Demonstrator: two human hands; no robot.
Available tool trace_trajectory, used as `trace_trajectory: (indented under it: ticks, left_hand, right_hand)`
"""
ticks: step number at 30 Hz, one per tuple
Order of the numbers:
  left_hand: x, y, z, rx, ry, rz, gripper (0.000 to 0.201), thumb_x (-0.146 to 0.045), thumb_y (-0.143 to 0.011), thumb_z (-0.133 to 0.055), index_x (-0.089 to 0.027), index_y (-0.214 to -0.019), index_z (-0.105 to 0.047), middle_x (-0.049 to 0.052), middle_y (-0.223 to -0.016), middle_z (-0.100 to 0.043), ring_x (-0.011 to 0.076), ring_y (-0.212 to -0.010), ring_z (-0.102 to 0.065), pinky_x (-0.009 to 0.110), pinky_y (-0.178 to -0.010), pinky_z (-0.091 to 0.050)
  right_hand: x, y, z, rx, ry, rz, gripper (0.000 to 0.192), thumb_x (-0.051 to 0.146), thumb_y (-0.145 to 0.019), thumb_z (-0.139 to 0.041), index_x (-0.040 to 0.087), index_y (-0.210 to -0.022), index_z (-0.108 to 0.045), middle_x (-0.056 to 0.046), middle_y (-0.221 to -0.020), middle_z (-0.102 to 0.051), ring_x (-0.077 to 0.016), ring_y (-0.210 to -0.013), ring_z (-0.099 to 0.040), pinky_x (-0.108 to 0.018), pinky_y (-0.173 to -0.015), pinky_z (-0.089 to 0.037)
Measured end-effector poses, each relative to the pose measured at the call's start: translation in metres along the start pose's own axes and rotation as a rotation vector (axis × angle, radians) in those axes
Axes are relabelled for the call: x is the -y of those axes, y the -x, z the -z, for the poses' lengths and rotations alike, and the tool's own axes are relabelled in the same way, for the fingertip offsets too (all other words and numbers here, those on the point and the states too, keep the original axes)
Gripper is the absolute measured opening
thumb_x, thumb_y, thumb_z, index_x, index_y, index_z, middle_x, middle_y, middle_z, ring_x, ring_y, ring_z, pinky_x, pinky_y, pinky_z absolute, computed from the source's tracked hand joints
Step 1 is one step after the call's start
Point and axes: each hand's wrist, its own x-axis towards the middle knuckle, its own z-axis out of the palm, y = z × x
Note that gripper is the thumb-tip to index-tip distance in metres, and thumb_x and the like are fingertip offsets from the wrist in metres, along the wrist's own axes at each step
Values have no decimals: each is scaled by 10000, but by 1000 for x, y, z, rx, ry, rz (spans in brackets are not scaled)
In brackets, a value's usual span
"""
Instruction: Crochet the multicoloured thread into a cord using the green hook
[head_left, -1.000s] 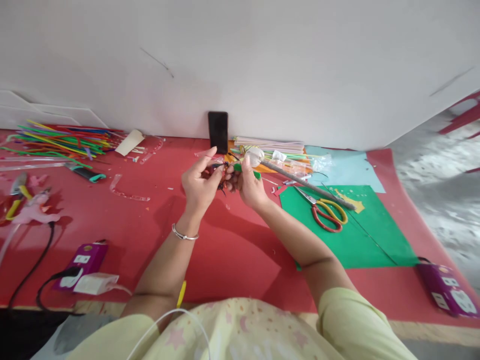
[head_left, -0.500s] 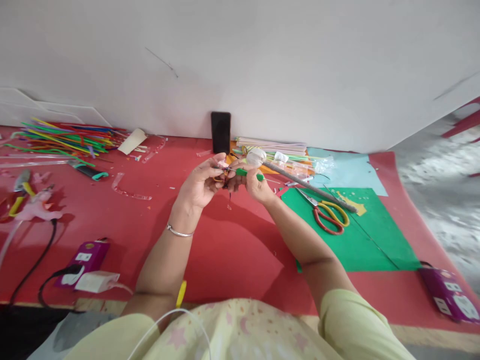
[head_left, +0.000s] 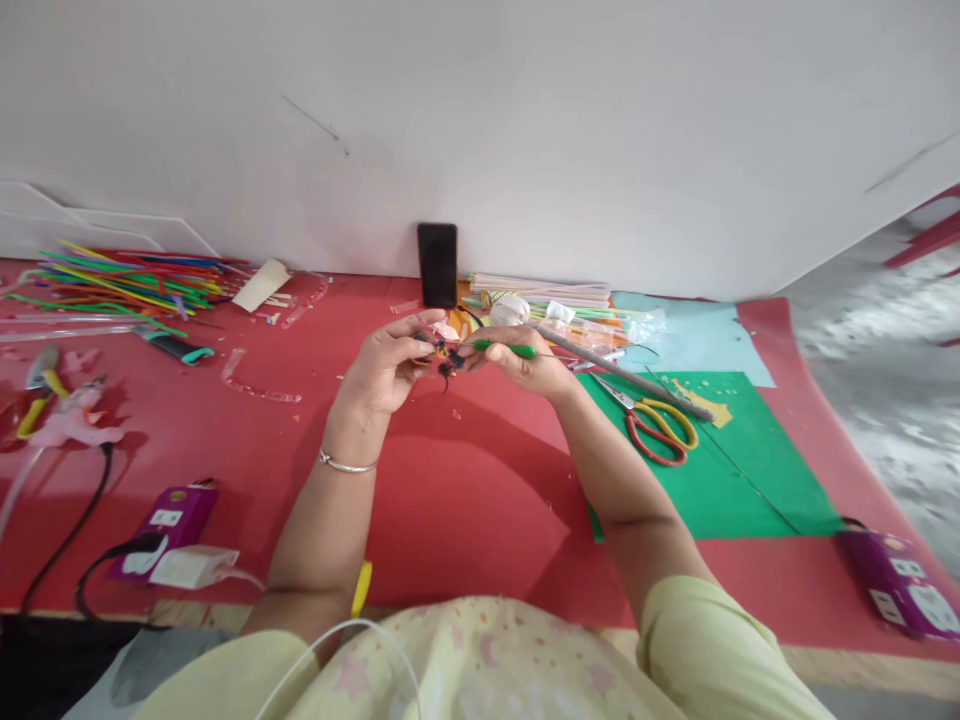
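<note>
A white wall [head_left: 570,140] rises across 12 o'clock behind a red table [head_left: 480,510], where a person in a pale yellow top [head_left: 480,650] works near the center of the view. A green sheet [head_left: 750,470] covers the tabletop just past 3 o'clock, with a light blue sheet [head_left: 724,345] at 3 o'clock beyond it. A pile of thin, colorful strands [head_left: 135,285] lies toward 10 o'clock. A gray rod [head_left: 626,372] slants across the green sheet's far corner, its white, rounded end [head_left: 510,311] near 1 o'clock. Both hands are raised over the table just below 12 o'clock of the bare red stretch, well short of touching each other's palms. Purple power strips sit at 8 o'clock [head_left: 171,515] and 4 o'clock [head_left: 896,575]. Scissors [head_left: 660,430] with red and yellow handles lie on the green sheet, and a dark phone [head_left: 437,265] leans upright against the wall at 11 o'clock. The right hand [head_left: 532,372] pinches a green-handled tool [head_left: 517,351], its thin shaft pointing to 9 o'clock. The left hand [head_left: 384,370] pinches a small dark bundle [head_left: 450,360] flecked with orange, between the hands; whether the shaft's tip touches it is too small to tell.
</note>
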Motion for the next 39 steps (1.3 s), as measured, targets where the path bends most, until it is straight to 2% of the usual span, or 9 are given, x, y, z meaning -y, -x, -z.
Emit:
trace_trajectory:
  ticks: [8, 14, 18, 22, 25, 28, 31, 33, 39]
  left_hand:
    - [-3, 1, -2, 0, 7, 15, 443, -118, -572, -915, -161, -1012, -944, 36, -754, -793, 79, -545, -561, 205, -459, -352]
    - [0, 5, -6, 10, -52, -38, 402, -139, -599, -917, -172, -998, -949, 17, -740, -763, 81, -563, -585, 207, -494, -416]
    - [15, 6, -15, -64, -198, -243, 441, -197, -687, -938, -229, -1126, -944, 24, -868, -810, 161, -709, -731, 280, -619, -585]
    - [32, 1, -14, -324, -674, -603, 455, -183, -802, -874, -274, -1245, -931, 57, -1035, -869, 223, -951, -784, 341, -856, -667]
    - [39, -3, -14, -399, -784, -685, 491, -160, -825, -857, -268, -1301, -912, 66, -1038, -868, 232, -998, -779, 348, -938, -654]
    - [36, -4, -18, -391, -478, -519, 509, -166, -793, -871, -249, -1294, -897, 18, -939, -829, 151, -725, -692, 272, -683, -593]
    - [26, -2, -25, -298, -92, -236, 517, -145, -695, -874, -212, -1207, -901, -37, -787, -733, 59, -496, -477, 202, -447, -339]
    - [17, 0, -29, -265, 50, -113, 506, -105, -648, -866, -201, -1143, -902, -48, -757, -702, 36, -486, -452, 175, -420, -237]
    - [3, 4, -28, -114, 224, 102, 375, -73, -691, -861, -182, -1048, -896, -65, -666, -615, 10, -442, -328, 158, -404, -182]
  right_hand:
    - [10, 4, 5, 80, 67, 65, 610, 750, -1046, -742, 160, -1014, -893, -120, -986, -885, -218, -873, -878, -315, -852, -723]
    - [-3, 2, -2, 67, -146, -36, 679, 835, -988, -752, 164, -931, -845, -80, -845, -828, -197, -692, -825, -351, -763, -749]
    - [-23, -10, -33, -94, -506, -236, 798, 998, -932, -625, 214, -817, -720, -2, -705, -711, -151, -531, -706, -292, -558, -662]
    - [-33, -22, -58, -281, -820, -448, 826, 1000, -1008, -454, 227, -778, -633, 29, -646, -639, -107, -495, -620, -227, -521, -585]
    - [-32, -24, -65, -414, -939, -468, 787, 972, -1030, -471, 234, -804, -627, 36, -651, -642, -98, -506, -594, -207, -530, -556]
    - [-30, -22, -70, -451, -934, -429, 775, 972, -1018, -508, 237, -804, -630, 33, -653, -640, -106, -508, -571, -219, -523, -539]
    - [-32, -21, -73, -463, -817, -332, 792, 980, -1019, -488, 238, -778, -626, 8, -695, -663, -127, -556, -601, -249, -562, -571]
    - [-38, -21, -71, -479, -700, -253, 812, 988, -1030, -432, 244, -777, -637, -10, -730, -676, -149, -603, -628, -278, -601, -597]
    - [-63, -13, -53, -479, -325, -61, 833, 1044, -967, -468, 264, -840, -728, -31, -742, -626, -199, -675, -642, -333, -599, -556]
